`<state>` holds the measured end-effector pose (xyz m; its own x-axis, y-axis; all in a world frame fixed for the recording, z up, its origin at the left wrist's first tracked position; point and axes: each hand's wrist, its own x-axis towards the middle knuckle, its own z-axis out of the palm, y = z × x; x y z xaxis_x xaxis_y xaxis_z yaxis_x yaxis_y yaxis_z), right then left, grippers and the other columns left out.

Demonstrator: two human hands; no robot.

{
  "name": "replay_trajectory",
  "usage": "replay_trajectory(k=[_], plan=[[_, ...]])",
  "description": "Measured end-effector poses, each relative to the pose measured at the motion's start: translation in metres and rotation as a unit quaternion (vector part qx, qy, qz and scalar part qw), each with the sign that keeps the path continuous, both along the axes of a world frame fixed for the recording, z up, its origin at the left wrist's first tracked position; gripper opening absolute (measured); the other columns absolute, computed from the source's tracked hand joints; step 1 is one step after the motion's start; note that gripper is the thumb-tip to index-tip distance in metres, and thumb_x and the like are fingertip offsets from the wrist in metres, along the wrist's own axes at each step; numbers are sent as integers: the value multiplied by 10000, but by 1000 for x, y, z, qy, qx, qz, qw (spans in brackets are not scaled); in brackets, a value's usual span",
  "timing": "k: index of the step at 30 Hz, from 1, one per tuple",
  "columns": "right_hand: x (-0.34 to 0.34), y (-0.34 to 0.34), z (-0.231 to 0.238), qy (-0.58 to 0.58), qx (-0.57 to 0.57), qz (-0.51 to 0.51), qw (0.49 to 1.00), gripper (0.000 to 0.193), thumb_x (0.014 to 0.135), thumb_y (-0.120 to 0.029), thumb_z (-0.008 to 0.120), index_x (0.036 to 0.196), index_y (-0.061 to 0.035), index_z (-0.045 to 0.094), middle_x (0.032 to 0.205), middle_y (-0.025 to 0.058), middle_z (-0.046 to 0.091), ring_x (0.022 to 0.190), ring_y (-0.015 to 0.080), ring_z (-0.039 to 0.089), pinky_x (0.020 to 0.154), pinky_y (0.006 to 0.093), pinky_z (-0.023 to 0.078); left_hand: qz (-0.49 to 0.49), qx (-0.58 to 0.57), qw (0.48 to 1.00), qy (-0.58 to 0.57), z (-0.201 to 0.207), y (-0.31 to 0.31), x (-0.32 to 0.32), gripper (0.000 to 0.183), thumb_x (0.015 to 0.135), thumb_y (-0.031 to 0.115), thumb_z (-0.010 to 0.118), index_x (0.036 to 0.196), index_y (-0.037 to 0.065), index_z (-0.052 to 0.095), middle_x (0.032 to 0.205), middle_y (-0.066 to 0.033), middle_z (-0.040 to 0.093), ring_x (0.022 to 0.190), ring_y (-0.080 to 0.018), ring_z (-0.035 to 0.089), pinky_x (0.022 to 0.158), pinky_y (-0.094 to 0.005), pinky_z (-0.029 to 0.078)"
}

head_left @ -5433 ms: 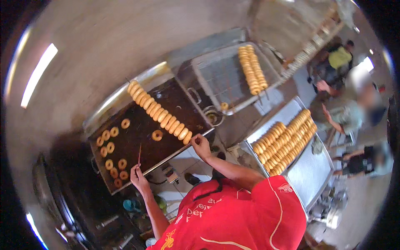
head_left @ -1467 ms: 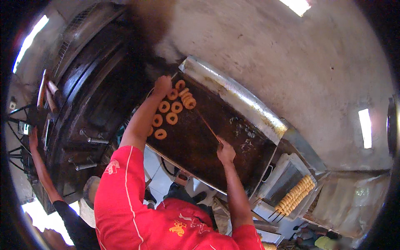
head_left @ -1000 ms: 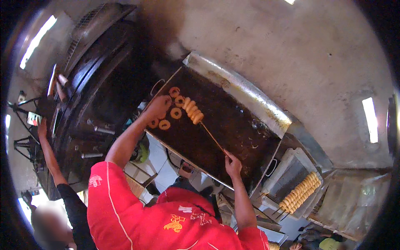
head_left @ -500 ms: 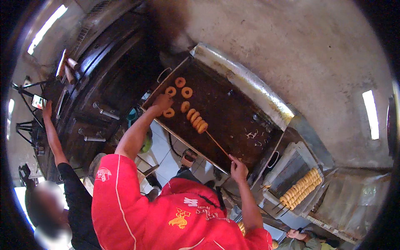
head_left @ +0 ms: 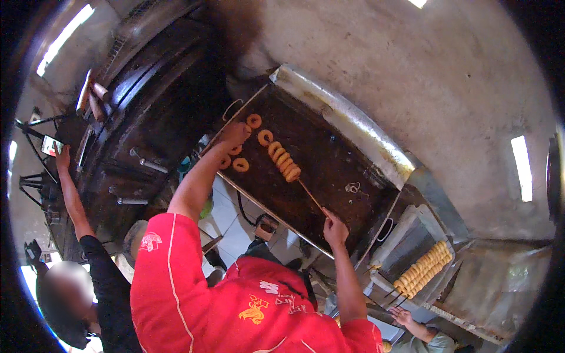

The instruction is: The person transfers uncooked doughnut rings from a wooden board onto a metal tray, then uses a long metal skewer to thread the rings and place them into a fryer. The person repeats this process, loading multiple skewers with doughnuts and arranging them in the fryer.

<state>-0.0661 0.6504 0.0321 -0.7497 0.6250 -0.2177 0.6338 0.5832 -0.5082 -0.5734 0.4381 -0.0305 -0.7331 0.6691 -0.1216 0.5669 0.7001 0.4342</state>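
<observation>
My left hand (head_left: 235, 134) is over the far left of a dark, oil-stained tray (head_left: 329, 153), its fingers closed at a fried ring doughnut (head_left: 248, 129) that they partly cover. More loose doughnuts (head_left: 241, 165) lie around it. Gripped in my right hand (head_left: 335, 228), near the tray's front edge, is a thin stick (head_left: 312, 195). Several doughnuts (head_left: 283, 160) are threaded on its far part, close together. Another doughnut (head_left: 265, 137) sits right by the stick's far end; whether the stick passes through it I cannot tell.
Right of the tray, a grey tub (head_left: 406, 235) carries rows of doughnuts (head_left: 422, 269) on sticks. A person's open hand (head_left: 402, 316) is below it. At left, another person's hand (head_left: 62, 157) touches a phone (head_left: 52, 145) beside a dark metal oven-like unit (head_left: 159, 106) with handles.
The threaded stick has shifted, its far end now higher up the tray. My left hand has moved slightly right and away, and loose doughnuts lie differently. The person's hand at lower right has opened out.
</observation>
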Motion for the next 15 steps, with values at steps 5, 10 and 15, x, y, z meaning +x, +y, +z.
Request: replay_trajectory(k=[5,10,15], plan=[[-21,14,-80,142,-12,-3,990,387,994,-200,614,1352,-314,711,1230,122,752,1127,344,715,940,426,577,-69,110,991,-22,39,21,4,261,952,306,694,1119,127,786,1018,-131,773,924,-361,748,823,-479,594],[-51,-6,-12,-17,28,-21,999,401,984,-213,602,1347,-346,708,1134,135,763,1025,366,726,863,462,584,6,74,997,34,37,27,12,245,927,278,654,984,54,737,952,-224,744,915,-415,729,829,-536,569],[-70,-19,-5,25,40,-13,999,380,983,-224,608,1334,-320,719,1099,134,768,965,366,735,830,461,580,84,25,992,94,16,28,-52,231,900,248,647,966,45,736,966,-244,739,941,-441,719,871,-571,562]])
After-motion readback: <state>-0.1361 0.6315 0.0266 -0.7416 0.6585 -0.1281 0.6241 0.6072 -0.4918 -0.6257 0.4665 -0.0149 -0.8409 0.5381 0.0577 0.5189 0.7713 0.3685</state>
